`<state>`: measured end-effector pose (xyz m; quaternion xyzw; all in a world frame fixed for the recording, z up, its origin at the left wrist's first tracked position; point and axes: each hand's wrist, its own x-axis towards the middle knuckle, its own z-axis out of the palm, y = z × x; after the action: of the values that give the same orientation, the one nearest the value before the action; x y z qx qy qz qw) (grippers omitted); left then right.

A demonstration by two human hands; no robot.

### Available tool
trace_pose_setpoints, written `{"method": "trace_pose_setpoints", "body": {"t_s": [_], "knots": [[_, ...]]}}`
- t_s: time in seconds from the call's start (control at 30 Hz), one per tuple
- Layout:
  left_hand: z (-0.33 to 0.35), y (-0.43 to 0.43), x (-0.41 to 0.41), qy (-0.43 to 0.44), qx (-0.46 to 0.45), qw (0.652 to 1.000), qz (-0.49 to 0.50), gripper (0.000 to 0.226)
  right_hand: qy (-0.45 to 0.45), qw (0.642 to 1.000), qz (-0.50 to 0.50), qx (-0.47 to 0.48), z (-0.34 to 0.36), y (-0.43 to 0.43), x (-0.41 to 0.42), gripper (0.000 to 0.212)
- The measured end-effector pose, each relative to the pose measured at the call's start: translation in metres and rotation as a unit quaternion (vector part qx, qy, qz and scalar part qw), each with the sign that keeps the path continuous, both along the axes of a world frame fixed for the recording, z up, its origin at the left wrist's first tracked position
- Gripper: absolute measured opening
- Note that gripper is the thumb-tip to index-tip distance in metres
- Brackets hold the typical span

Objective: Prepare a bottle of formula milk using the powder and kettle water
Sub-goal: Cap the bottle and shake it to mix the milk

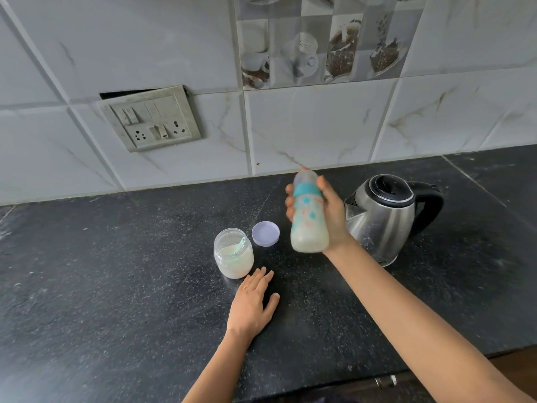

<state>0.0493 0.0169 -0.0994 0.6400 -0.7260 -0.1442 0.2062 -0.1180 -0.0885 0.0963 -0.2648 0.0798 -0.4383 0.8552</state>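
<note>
My right hand (331, 210) grips a baby bottle (308, 225) above the dark counter; the bottle has a teal collar, a clear cap and milky liquid in its lower part, and it looks motion-blurred. My left hand (252, 303) lies flat on the counter with fingers spread, holding nothing, just in front of an open jar of white powder (234, 257) with a teal scoop (239, 246) inside. The jar's lilac lid (265, 233) lies upside down beside it. A steel kettle (383, 219) with a black lid and handle stands right of the bottle.
The black granite counter (116, 286) runs back to a tiled wall with a switch and socket plate (151, 119). The counter's front edge (436, 359) runs across the lower right, with a cabinet handle (386, 381) below it.
</note>
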Motion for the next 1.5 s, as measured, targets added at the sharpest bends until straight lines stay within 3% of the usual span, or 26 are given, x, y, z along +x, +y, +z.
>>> {"method": "trace_pose_setpoints", "body": {"t_s": [0.07, 0.2, 0.33, 0.37, 0.5, 0.57, 0.63, 0.7, 0.77, 0.83, 0.93, 1.0, 1.1, 1.17, 1.27, 1.33, 1.43, 1.5], "knots": [[0.001, 0.001, 0.0, 0.001, 0.0, 1.0, -0.001, 0.063, -0.036, 0.998, 0.01, 0.042, -0.002, -0.005, -0.001, 0.062], [0.0, 0.0, 0.001, -0.003, 0.002, 1.0, -0.002, 0.064, 0.07, 0.987, 0.096, -0.105, -0.007, 0.004, -0.005, 0.047], [0.002, 0.001, -0.001, -0.002, 0.002, 1.0, -0.001, 0.064, 0.031, 0.996, -0.06, 0.065, -0.011, -0.007, -0.001, 0.044], [0.002, 0.001, -0.001, -0.001, 0.003, 1.0, -0.002, 0.063, 0.031, 0.996, -0.05, 0.068, -0.012, -0.007, -0.003, 0.045], [0.002, 0.001, 0.001, -0.004, 0.002, 1.0, -0.003, 0.064, 0.132, 0.981, 0.093, -0.108, -0.012, 0.013, -0.005, 0.048], [0.002, 0.001, 0.0, -0.004, 0.003, 1.0, -0.004, 0.065, 0.114, 0.99, 0.033, -0.076, -0.008, 0.012, -0.001, 0.048], [0.002, 0.001, -0.001, -0.001, 0.005, 1.0, -0.003, 0.064, 0.035, 0.998, -0.038, 0.019, -0.008, 0.005, 0.0, 0.047], [0.002, 0.001, -0.001, -0.001, 0.006, 1.0, -0.005, 0.063, -0.032, 0.998, 0.025, 0.053, -0.003, 0.003, 0.001, 0.046], [0.001, 0.001, 0.0, 0.002, 0.004, 1.0, -0.004, 0.064, -0.003, 0.995, 0.091, -0.044, -0.002, 0.005, -0.002, 0.044], [0.001, 0.001, 0.0, 0.004, 0.001, 1.0, -0.003, 0.064, 0.019, 0.991, 0.089, -0.097, 0.001, 0.006, -0.004, 0.043], [0.002, 0.001, -0.001, 0.007, -0.004, 1.0, -0.001, 0.063, -0.056, 0.997, 0.015, 0.06, -0.001, -0.005, -0.004, 0.068], [0.002, 0.002, -0.001, 0.008, -0.004, 1.0, 0.0, 0.063, -0.064, 0.993, 0.011, 0.099, -0.005, -0.007, -0.005, 0.075], [0.002, 0.001, 0.0, 0.008, -0.004, 1.0, -0.001, 0.063, 0.033, 0.992, 0.103, -0.072, -0.005, 0.012, -0.004, 0.048], [0.002, 0.001, -0.001, 0.006, -0.004, 1.0, -0.001, 0.064, 0.044, 0.987, 0.101, -0.113, 0.0, 0.015, -0.004, 0.046], [0.002, 0.001, -0.001, 0.004, -0.003, 1.0, 0.002, 0.063, -0.035, 0.998, 0.021, 0.054, -0.001, -0.004, -0.005, 0.071], [0.002, 0.002, -0.001, 0.005, -0.003, 1.0, 0.0, 0.063, -0.064, 0.99, 0.052, 0.112, 0.0, -0.007, -0.007, 0.074], [0.001, 0.001, -0.001, 0.004, -0.002, 1.0, 0.0, 0.064, 0.07, 0.991, 0.085, -0.074, 0.001, 0.0, -0.009, 0.051], [0.001, 0.001, 0.0, 0.005, -0.003, 1.0, 0.0, 0.063, 0.09, 0.992, 0.05, -0.075, 0.007, -0.002, -0.008, 0.048]]}}
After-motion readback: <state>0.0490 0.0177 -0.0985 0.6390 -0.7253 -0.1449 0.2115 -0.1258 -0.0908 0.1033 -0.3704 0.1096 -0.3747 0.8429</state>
